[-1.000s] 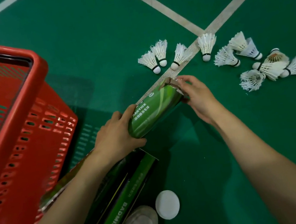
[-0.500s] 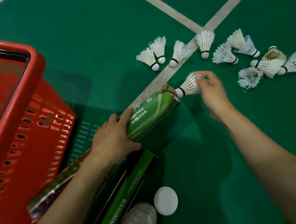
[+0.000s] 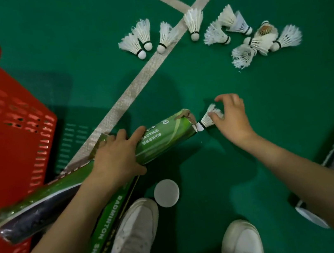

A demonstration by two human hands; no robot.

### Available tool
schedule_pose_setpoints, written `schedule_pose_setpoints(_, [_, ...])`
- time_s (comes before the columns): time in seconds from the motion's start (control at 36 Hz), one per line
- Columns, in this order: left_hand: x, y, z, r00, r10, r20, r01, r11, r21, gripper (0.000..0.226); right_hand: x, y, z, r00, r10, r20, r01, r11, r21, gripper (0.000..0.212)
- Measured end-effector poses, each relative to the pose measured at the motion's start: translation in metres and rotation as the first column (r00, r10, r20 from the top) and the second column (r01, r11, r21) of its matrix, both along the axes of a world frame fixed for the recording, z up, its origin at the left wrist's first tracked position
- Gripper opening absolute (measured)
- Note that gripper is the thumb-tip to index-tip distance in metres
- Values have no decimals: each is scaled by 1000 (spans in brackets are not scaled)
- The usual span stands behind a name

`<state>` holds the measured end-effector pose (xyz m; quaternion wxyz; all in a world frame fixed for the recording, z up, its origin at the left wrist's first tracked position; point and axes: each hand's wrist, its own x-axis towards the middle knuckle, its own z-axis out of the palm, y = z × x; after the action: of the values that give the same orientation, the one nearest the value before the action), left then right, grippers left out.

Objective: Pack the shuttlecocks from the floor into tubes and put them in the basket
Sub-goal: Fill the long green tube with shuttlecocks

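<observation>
Cork [image 3: 200,126] has moved up to the torn mouth of the tube [image 3: 163,136] your left hand [image 3: 116,157] grips, your right hand [image 3: 233,119] pinching the shuttlecock [image 3: 209,118] feathers, ready for loading.

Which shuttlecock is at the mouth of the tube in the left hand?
The shuttlecock pinched by the right hand, its cork at the torn mouth of that tube. The others lie untouched farther away, near the white line.
</observation>
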<state>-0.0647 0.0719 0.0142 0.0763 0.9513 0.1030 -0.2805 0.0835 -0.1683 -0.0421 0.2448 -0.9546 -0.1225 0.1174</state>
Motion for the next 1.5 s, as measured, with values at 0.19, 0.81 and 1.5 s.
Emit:
schedule_pose_setpoints(0.19, [-8,-6,5,1000,10,-28,-9,1000,29,101,-72,-20,0,950,311,31,-313,942,123,13])
schedule_pose_setpoints(0.81, [-24,-7,3,996,83,-27,-84,996,-43,102,-123,10,-47,516,848,-121,-856,515,-42,62])
schedule_pose_setpoints(1.5, [-23,-12,-2,993,114,-5,-114,988,-106,102,-58,-12,-6,942,89,-323,7,958,286,54])
